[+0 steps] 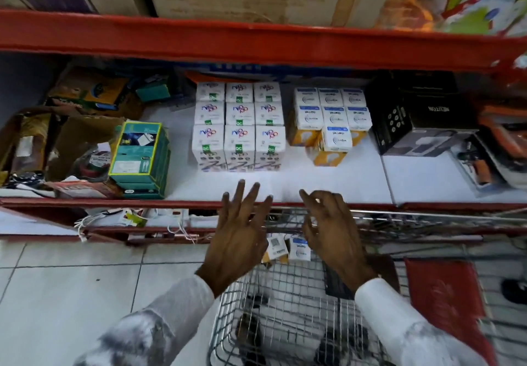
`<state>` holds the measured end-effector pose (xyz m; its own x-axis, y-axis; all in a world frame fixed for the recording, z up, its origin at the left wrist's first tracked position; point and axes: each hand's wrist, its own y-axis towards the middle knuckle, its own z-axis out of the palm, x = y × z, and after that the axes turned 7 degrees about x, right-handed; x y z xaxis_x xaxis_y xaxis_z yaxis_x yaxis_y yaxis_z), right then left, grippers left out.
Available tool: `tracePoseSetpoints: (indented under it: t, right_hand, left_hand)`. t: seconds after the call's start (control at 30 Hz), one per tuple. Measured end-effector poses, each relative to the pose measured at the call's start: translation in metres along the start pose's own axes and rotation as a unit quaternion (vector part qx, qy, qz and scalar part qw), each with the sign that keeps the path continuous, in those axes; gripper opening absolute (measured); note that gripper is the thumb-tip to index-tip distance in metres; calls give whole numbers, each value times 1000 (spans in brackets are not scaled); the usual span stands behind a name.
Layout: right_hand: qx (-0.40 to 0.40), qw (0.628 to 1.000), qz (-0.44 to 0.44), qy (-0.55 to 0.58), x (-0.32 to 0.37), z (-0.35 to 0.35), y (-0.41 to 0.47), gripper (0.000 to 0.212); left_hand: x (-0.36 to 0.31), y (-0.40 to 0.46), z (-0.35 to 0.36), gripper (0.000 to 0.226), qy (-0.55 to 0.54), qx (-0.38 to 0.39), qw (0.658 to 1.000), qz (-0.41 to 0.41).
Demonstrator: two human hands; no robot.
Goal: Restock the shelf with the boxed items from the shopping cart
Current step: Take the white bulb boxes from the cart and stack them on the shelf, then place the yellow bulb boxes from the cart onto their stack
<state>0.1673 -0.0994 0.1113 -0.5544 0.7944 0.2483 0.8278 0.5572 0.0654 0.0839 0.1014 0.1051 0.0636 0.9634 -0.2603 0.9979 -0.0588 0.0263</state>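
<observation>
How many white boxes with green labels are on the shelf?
9 showing: a three-by-three block of white boxes mid-shelf, three each in the back, middle and front rows. More may sit hidden beneath them.

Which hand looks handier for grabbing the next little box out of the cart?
Probably the right hand. It hovers empty with curled fingers right beside the blue-topped box in the cart. The left hand, also empty, is spread flat and reaches toward the shelf.
</observation>
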Motion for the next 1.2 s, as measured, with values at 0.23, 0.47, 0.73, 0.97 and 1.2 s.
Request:
tracePoseSetpoints:
  t: [0.23, 0.47, 0.73, 0.97, 1.2]
  right_hand:
    - [229, 970, 76, -21, -45, 80, -69, 75]
    - [306, 947, 98, -7, -51, 141, -67, 86]
    - [291, 951, 102, 28, -59, 167, -53, 71]
    - [266, 945, 122, 146, -59, 72, -55, 75]
    - [240, 941, 131, 201, -75, -75, -39, 76]
  left_hand:
    - [-44, -14, 105, 92, 53, 232, 971, -8]
    - [-49, 2, 151, 69, 67, 306, 945, -96]
    - [-43, 6, 170, 65, 32, 297, 947, -116]
    - [-59, -2, 102, 64, -107, 228, 961, -115]
    - [-94, 6, -33, 67, -104, 163, 976, -102]
